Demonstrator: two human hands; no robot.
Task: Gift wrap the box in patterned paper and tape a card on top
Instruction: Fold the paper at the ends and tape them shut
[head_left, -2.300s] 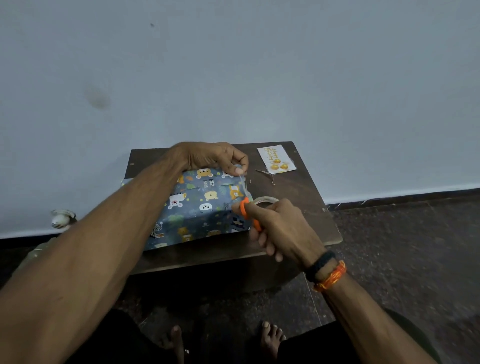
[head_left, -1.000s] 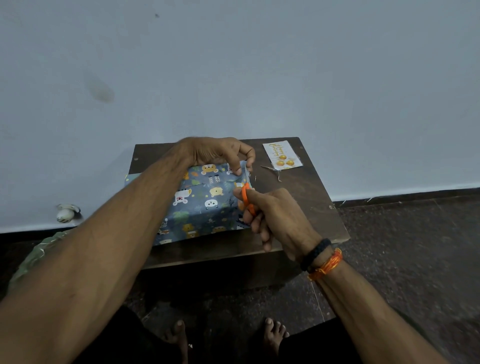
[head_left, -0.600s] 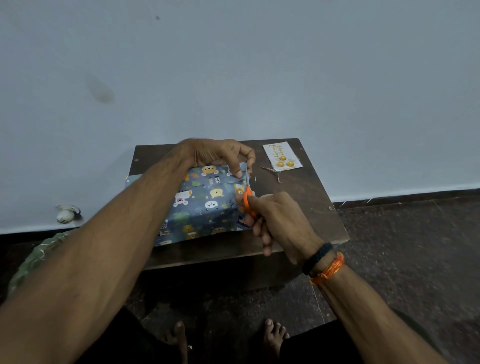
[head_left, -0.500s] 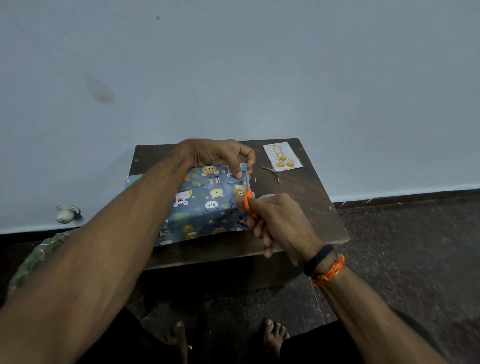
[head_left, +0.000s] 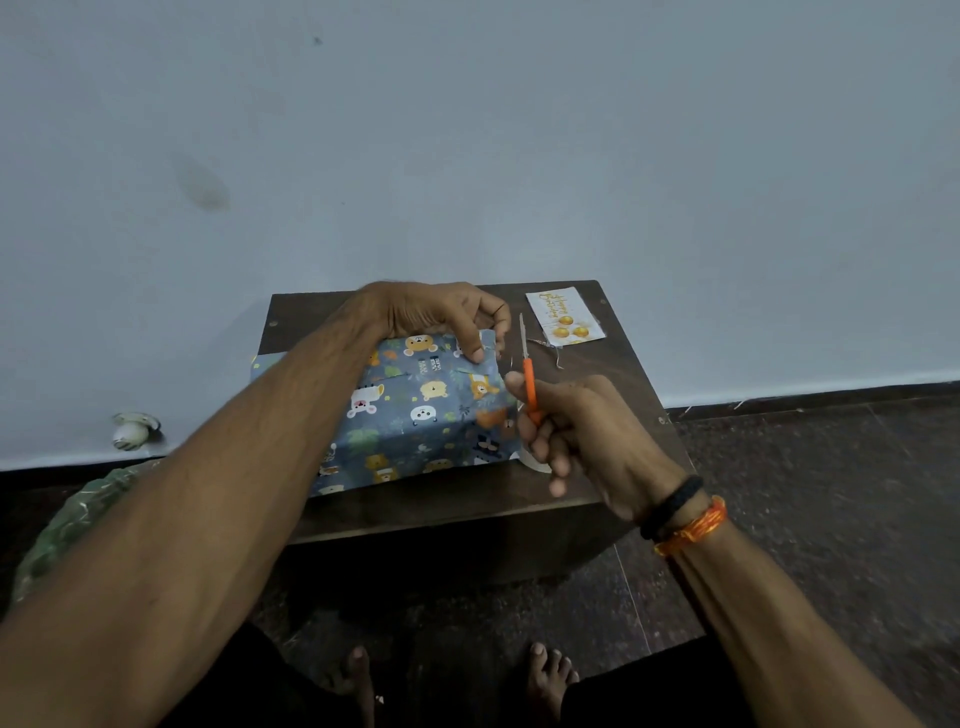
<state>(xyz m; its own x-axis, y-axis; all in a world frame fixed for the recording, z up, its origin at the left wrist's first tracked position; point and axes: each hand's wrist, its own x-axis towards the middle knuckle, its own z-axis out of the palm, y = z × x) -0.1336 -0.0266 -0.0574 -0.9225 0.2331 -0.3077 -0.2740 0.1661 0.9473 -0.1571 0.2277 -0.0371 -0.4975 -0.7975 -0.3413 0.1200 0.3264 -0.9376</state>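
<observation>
Right hand (head_left: 576, 426) is gripping the orange-handled scissors (head_left: 527, 374), fingers curled round the handle, blades pointing up and away. The blades are now standing clear of the wrapped box (head_left: 415, 410), just off its right end, where half a second ago they were closed in against the strip at that far right corner. Reading: the cut is probably done and the scissors are coming away (the tape itself is too thin and pale to make out in this dim view).

Left hand (head_left: 441, 317) is staying put on the far right corner of the box, thumb pressing down on the patterned paper, fingers hooked over the edge, seemingly pinning a fold or a tape end there.

The box is sitting on the bench (head_left: 613, 374), left of centre, paper covering its top and near side. A pale curved edge, likely the tape roll (head_left: 535, 462), is peeking out under the right hand at the near right corner of the box.

The card (head_left: 565, 316) is lying beyond the box's right end, near the bench's back corner, untouched.

Meaning for the task: end flap about to be sealed; card not yet placed.
</observation>
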